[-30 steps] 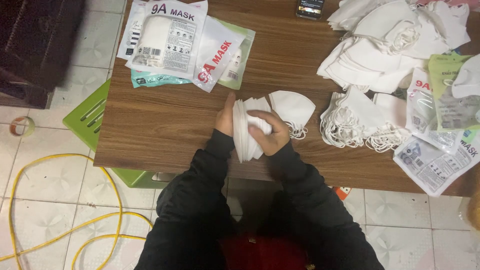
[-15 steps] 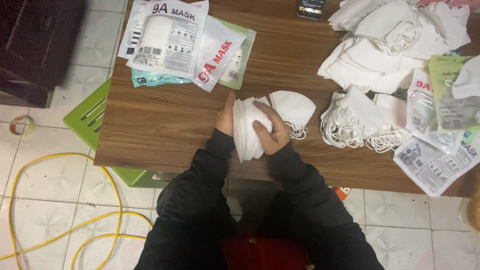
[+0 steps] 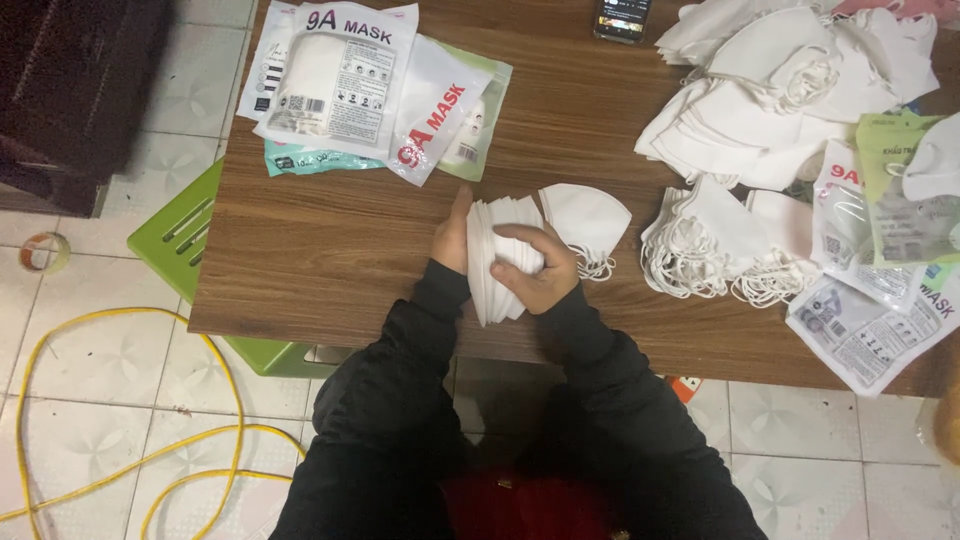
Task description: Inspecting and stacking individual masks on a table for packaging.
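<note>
A stack of folded white face masks [image 3: 492,262] stands on edge near the front of the wooden table [image 3: 330,260]. My left hand [image 3: 452,238] presses against the stack's left side. Over its right side my right hand [image 3: 537,270] curls its fingers, so both hands squeeze the stack between them. One loose white mask [image 3: 588,218] lies flat just right of the stack, touching it. Black sleeves cover both arms.
Printed mask packets [image 3: 345,85] lie at the table's back left. Heaps of loose white masks [image 3: 770,95] and more packets [image 3: 870,320] fill the right side. A phone [image 3: 622,18] sits at the back edge. Below are a green stool [image 3: 185,235], a yellow cable [image 3: 120,400] and a tape roll [image 3: 45,252].
My hands stay on the stack; the right fingers have shifted slightly over the masks. The stack stays in the same place.
</note>
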